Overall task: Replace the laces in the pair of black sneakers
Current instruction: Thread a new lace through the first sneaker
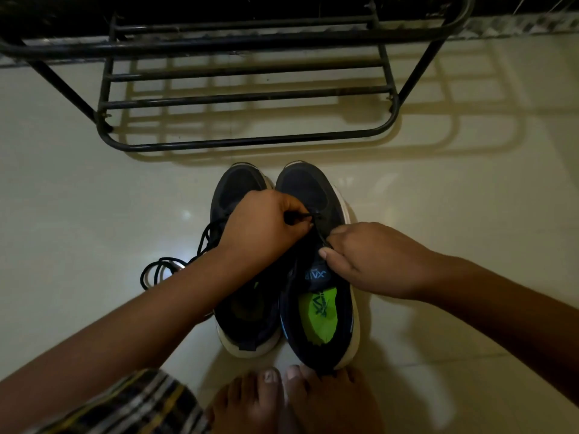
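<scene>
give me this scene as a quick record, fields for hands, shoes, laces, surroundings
left hand: pinches a black lace at the right sneaker's front eyelets
right hand: pinches the lace by the tongue of the right sneaker
left sneaker: beside it, partly under the left forearm
loose lace: coiled on the floor, left of the shoes
surroundings: pale tiled floor, black metal rack beyond the shoes, bare feet near the heels

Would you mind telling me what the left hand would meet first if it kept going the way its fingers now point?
The left hand points rightward across the right-side sneaker, pinching the lace. Going on, it would probably meet the right hand first, though depth is unclear.
</scene>
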Demonstrator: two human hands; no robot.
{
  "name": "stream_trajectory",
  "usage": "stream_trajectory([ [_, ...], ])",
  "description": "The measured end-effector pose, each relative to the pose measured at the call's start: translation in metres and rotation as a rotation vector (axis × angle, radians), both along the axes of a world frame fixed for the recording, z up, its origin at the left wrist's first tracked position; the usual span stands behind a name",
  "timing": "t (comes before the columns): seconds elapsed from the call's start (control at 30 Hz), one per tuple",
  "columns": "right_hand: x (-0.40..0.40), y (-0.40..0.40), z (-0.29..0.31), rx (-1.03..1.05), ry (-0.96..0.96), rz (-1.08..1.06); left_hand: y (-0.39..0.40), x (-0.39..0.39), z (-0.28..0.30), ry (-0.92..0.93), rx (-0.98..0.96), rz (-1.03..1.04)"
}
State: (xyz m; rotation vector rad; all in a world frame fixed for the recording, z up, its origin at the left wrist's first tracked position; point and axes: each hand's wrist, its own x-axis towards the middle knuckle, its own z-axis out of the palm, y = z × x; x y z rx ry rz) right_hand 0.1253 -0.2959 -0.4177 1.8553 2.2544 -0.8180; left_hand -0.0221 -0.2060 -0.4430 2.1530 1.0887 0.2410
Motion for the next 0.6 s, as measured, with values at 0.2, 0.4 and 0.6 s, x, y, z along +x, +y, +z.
stream_trajectory([
  [0.2, -0.002, 0.002, -0.005, 0.026, 0.009, -0.002, -0.001, -0.004, -0.008, -0.054, -0.049, 0.051],
  [0.4, -0.005, 0.004, -0.003, 0.046, -0.003, 0.009, -0.005, -0.003, -0.009, -0.081, -0.075, 0.117],
  [0.6, -0.007, 0.003, -0.008, 0.1, -0.039, 0.034, -0.01, 0.001, -0.009, -0.081, -0.045, 0.129],
])
